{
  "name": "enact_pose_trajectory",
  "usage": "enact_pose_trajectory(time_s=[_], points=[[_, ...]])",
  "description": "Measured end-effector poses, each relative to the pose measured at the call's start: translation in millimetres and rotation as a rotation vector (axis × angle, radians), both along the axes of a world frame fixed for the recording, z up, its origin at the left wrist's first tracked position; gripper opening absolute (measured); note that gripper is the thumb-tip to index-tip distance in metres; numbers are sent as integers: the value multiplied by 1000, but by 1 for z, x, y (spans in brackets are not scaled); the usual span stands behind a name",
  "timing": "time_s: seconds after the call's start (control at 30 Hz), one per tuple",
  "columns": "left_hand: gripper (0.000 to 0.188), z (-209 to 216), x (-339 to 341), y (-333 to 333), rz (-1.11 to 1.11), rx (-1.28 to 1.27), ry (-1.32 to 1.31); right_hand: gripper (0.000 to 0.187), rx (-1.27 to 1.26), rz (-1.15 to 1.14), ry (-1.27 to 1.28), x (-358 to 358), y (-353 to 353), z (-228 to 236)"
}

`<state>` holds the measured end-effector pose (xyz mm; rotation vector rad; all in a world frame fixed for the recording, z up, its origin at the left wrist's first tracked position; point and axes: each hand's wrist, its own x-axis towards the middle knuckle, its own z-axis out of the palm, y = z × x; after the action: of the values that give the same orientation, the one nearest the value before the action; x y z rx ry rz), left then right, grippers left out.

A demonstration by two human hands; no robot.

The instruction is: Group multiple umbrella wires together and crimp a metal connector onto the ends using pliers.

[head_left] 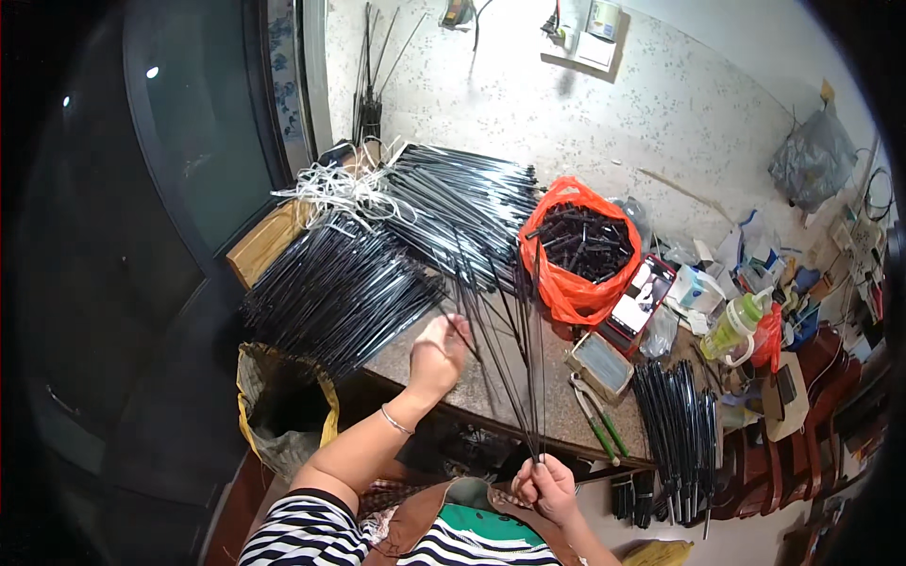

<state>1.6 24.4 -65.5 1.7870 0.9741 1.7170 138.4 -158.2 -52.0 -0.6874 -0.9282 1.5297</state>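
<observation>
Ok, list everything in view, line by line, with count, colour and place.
Long, thin, glossy rods: many, black, two piles, left and back of table
Tangled string: one clump, white, back left
Thin plastic bag: one, orange-red, mid-table
Short tubes: many, black, inside that bag
Lit phone: one, red-edged, right of that bag
Rectangular boxy item: one, grey-topped, front of the phone
Pliers: one pair, green-handled, table front
Rod bundle: one, black, table's right front
Plastic bottle: one, green and white, right
Hanging plastic bag: one, grey, upper right
Open sack: one, grey, yellow-rimmed, lower left
Small clutter: uncounted, mixed, far right
Left hand: one, bare, near the glossy rods
Right hand: one, bare, pinching thin black rods
</observation>
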Motion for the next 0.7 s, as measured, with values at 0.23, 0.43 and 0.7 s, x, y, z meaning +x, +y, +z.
enact_pose_trajectory(time_s=[0.23, 0.43, 0.7], points=[[17, -26, -3, 14, -368, -696, -307, 20, 9, -117, 27, -10, 7, -12], [22, -53, -15, 27, -113, -643, -147, 20, -11, -149, -60, -11, 17, -6], [27, -53, 3, 76, -57, -691, -280, 21, 43, -189, -42, 0, 15, -4]])
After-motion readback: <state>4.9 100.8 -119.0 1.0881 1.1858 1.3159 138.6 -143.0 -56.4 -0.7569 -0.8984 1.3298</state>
